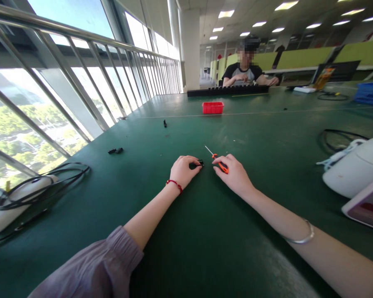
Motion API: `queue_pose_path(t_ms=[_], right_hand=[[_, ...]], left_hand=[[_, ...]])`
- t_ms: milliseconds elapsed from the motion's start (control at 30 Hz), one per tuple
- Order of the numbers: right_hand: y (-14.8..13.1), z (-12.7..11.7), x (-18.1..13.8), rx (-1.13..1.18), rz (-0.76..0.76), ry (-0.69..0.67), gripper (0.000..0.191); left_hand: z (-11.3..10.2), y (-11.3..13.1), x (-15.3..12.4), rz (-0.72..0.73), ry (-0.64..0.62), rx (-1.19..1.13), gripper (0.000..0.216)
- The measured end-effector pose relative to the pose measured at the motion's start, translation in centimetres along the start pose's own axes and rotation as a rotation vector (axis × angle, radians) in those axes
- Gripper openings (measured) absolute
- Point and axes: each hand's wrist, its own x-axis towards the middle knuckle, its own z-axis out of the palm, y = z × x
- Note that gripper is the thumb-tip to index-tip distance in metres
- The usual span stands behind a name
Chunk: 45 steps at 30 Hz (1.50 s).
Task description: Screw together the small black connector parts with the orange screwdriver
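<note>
My left hand (184,169) rests on the green table (205,240) with its fingers curled round a small black part (199,163). My right hand (233,174) lies just to the right of it, closed on a small screwdriver (219,161) with an orange handle. The thin metal shaft of the screwdriver points away and to the left, above the table. A red string bracelet is on my left wrist and a silver bangle on my right forearm.
Two small black parts (115,151) lie to the left, another black part (165,123) farther off. A red bin (212,107) stands mid-table. White devices with cables sit at the left edge (15,198) and right edge (354,165). A person (244,70) sits at the far end.
</note>
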Motion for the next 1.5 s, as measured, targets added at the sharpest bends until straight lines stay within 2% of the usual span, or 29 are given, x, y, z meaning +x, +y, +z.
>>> queue_pose_path(t_ms=[100, 200, 400, 567, 667, 733, 833, 933, 1167, 1500], right_hand=[[-0.1, -0.1, -0.1, 0.012, 0.001, 0.005, 0.015], [-0.1, -0.1, -0.2, 0.025, 0.001, 0.007, 0.016], [-0.2, 0.0, -0.2, 0.012, -0.012, 0.018, 0.015], [-0.3, -0.1, -0.2, -0.008, 0.021, -0.019, 0.017], [-0.3, -0.1, -0.2, -0.019, 0.024, -0.036, 0.017], [-0.2, 0.0, -0.2, -0.022, 0.02, -0.04, 0.017], [-0.2, 0.0, -0.2, -0.02, 0.005, -0.029, 0.017], [-0.2, 0.0, -0.2, -0.021, 0.002, -0.032, 0.017], [-0.3, 0.0, -0.2, -0.036, 0.002, -0.042, 0.018], [-0.2, 0.0, -0.2, -0.047, 0.003, -0.058, 0.019]], left_hand=[[-1.2, -0.6, -0.1, 0.0, 0.053, 0.005, 0.011], [-4.1, -3.0, -1.0, -0.046, 0.162, 0.045, 0.013], [-11.1, -9.9, -4.8, -0.394, 0.292, 0.251, 0.021], [-14.4, -12.7, -6.8, -0.549, 0.376, 0.385, 0.027], [-15.1, -13.5, -7.4, -0.633, 0.286, 0.396, 0.028], [-15.3, -13.8, -7.5, -0.639, 0.223, 0.368, 0.027], [-15.5, -14.2, -7.4, -0.622, 0.3, 0.35, 0.026], [-15.7, -14.6, -7.3, -0.674, 0.365, 0.295, 0.028], [-16.5, -15.3, -7.4, -0.72, 0.268, 0.1, 0.029], [-16.3, -15.8, -7.4, -0.682, 0.207, 0.147, 0.032]])
